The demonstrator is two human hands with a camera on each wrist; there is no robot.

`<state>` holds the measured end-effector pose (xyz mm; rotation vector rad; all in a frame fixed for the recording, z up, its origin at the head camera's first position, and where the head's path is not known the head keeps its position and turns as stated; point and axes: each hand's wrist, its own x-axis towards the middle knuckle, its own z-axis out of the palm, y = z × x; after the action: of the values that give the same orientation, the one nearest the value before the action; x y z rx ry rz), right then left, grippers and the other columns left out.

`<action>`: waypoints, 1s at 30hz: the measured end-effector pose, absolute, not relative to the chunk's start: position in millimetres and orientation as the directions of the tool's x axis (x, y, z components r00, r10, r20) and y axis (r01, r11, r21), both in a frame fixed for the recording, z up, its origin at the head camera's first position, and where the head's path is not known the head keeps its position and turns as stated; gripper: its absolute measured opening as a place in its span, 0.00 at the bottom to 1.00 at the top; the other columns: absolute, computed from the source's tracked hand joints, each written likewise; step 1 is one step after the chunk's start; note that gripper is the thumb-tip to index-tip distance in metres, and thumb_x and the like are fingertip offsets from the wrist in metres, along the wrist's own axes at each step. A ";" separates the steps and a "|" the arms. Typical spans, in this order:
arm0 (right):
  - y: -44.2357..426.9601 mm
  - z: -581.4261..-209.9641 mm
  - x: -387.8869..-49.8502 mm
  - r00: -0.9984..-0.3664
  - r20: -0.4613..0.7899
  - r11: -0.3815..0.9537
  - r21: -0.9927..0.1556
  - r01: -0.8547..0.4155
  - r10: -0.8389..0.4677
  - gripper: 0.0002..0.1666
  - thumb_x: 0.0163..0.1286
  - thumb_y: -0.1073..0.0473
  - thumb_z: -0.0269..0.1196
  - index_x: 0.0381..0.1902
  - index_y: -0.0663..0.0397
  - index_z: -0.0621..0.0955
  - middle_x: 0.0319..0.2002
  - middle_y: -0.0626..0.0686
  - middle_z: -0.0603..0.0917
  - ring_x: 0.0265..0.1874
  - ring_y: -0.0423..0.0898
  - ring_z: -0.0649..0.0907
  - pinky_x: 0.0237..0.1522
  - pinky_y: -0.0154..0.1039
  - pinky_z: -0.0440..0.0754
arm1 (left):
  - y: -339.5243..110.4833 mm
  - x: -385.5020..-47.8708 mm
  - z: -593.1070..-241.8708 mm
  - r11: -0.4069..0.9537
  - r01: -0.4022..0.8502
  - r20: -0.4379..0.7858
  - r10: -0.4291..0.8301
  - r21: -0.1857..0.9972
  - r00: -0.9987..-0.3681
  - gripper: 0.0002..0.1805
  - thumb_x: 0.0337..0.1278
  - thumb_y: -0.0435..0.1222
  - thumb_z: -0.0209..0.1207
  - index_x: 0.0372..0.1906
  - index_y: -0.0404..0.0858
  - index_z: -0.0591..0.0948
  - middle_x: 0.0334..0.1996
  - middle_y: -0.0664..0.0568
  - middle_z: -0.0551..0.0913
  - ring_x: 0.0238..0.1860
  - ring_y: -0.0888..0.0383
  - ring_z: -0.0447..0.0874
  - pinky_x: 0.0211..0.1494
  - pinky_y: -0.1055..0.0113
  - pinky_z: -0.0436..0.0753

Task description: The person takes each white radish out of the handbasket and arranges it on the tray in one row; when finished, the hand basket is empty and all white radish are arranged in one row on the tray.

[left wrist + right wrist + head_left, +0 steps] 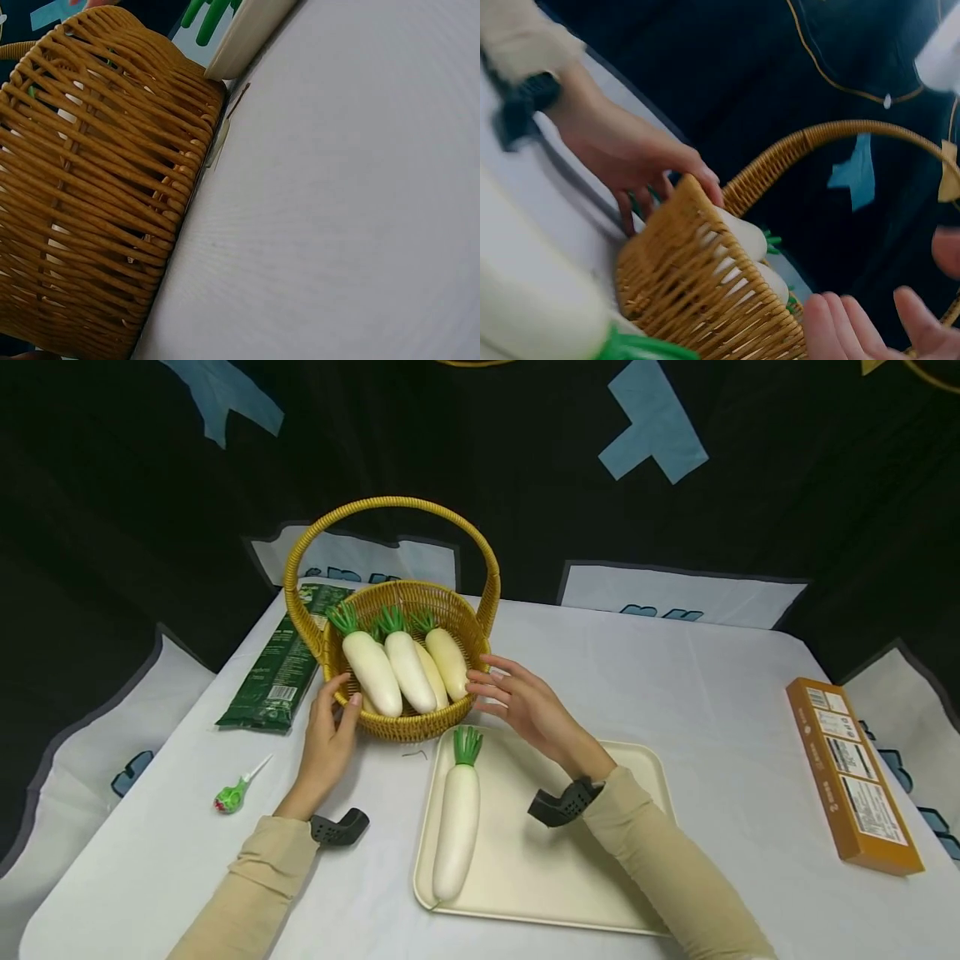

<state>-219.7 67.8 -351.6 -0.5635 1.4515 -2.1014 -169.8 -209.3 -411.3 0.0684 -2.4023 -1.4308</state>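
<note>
Your tan sleeves [258, 868] are closest, pointing toward the yellow basket [405, 727]. It stands on the counter [720, 718] between your left hand [324, 747] and your right hand [534, 714]. The left is nearer, pinching the basket's left rim. The right has fingers spread just beside its right rim. White radishes [410, 670] lie inside the basket. One long radish [456, 831] lies in front, leaves [468, 746] toward the basket.

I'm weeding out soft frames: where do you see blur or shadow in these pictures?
Head view: mostly crisp, with a soft shadow on the tray beside the right sleeve; left wrist view: distinct weave on the basket, the table pale and nearly featureless; right wrist view: the near radish and left wristband are blurred.
</note>
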 end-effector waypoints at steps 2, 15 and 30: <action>59.8 -348.9 -229.6 -0.761 0.043 -0.300 -0.932 0.203 -0.647 0.26 0.73 0.60 0.42 0.67 0.58 0.57 0.65 0.67 0.60 0.62 0.54 0.69 0.66 0.48 0.63 | -208.1 -170.2 -411.6 0.491 0.129 0.261 -0.210 0.862 -0.942 0.28 0.67 0.49 0.41 0.67 0.42 0.57 0.66 0.37 0.54 0.65 0.39 0.56 0.65 0.44 0.62; -9.2 -333.0 -254.7 -0.899 -0.118 -0.278 -0.927 0.252 -0.422 0.25 0.70 0.58 0.49 0.64 0.57 0.64 0.63 0.63 0.66 0.62 0.56 0.68 0.65 0.47 0.64 | -212.7 -169.0 -408.1 0.496 0.118 0.254 -0.216 0.860 -0.943 0.28 0.67 0.50 0.40 0.67 0.44 0.57 0.66 0.36 0.54 0.65 0.38 0.56 0.65 0.45 0.61; -33.3 -333.1 -260.9 -0.850 -0.402 0.213 -0.914 0.346 -0.341 0.45 0.58 0.61 0.64 0.69 0.44 0.53 0.69 0.51 0.53 0.56 0.49 0.69 0.42 0.38 0.75 | -210.1 -167.9 -410.8 0.504 0.111 0.245 -0.207 0.856 -0.947 0.28 0.67 0.50 0.40 0.67 0.44 0.57 0.66 0.36 0.54 0.64 0.37 0.58 0.63 0.44 0.64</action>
<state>-260.9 -33.3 -333.1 0.0049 1.9606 -1.6874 -167.9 -210.1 -410.8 0.0801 -2.4354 -1.4205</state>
